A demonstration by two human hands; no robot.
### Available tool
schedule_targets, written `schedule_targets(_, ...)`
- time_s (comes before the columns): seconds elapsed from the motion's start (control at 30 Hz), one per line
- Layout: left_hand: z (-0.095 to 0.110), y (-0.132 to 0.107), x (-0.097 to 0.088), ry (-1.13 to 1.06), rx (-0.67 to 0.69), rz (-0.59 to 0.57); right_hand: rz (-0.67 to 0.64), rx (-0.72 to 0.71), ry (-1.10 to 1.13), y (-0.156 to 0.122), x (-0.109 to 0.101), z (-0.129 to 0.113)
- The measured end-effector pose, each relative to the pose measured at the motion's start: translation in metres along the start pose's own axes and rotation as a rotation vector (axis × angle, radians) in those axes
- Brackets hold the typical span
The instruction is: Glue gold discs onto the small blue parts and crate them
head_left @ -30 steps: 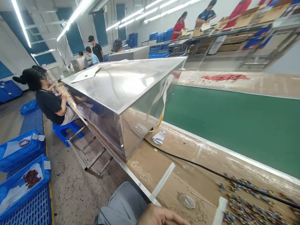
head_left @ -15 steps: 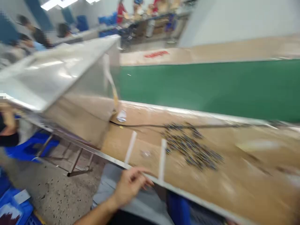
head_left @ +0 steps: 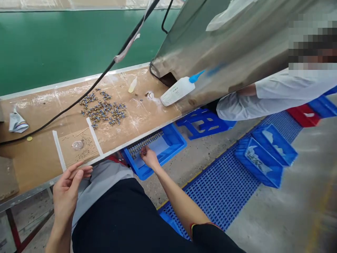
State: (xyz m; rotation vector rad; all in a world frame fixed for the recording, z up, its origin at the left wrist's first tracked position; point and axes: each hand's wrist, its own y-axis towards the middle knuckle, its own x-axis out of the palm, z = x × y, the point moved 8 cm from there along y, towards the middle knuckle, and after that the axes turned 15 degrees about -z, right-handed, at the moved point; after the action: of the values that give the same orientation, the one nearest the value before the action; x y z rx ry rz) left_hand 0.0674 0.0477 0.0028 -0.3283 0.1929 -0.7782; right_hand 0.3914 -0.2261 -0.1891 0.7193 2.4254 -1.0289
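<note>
My left hand (head_left: 65,189) is at the table's front edge, fingers loosely stretched and thumb apart, with nothing seen in it. My right hand (head_left: 150,157) reaches into a blue plastic tray (head_left: 172,149) below the table edge. Its fingers are pinched together at the end of neat rows of small metal parts (head_left: 144,141); whatever lies between the fingertips is too small to make out. On the brown tabletop lies a loose pile of similar small brass-and-blue parts (head_left: 104,110). Between two white tape strips, tiny dark pieces surround a small clear round dish (head_left: 78,145).
A white bottle with a blue nozzle (head_left: 177,92) leans by a metal hood (head_left: 210,52). A black cable (head_left: 105,70) crosses above the table. Behind runs a green belt (head_left: 65,45). A co-worker's white sleeve (head_left: 276,95), a blue stool (head_left: 205,123) and blue bins (head_left: 259,161) are at right.
The view has swung right and down, bringing the blue tray, the bottle and my right hand in it into sight. My left hand stays near the table edge, its fingers still apart.
</note>
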Motion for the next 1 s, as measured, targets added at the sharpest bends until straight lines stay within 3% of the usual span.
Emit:
schedule_targets(0.23, 0.0, 0.004, 0.004, 0.017, 0.0, -0.006, -0.084, 0.109, -0.009, 0.017, 0.028, 0.043)
schedule_targets(0.57, -0.005, 0.003, 0.004, -0.005, -0.012, -0.02, -0.096, 0.107, 0.018, 0.02, 0.038, 0.051)
schedule_targets(0.8, -0.006, 0.003, 0.007, -0.027, 0.0, -0.033, -0.061, 0.098, 0.054, 0.012, 0.029, 0.028)
schedule_targets(1.0, -0.016, -0.001, 0.0, -0.032, -0.017, -0.048, 0.001, 0.004, 0.08, -0.021, -0.016, -0.027)
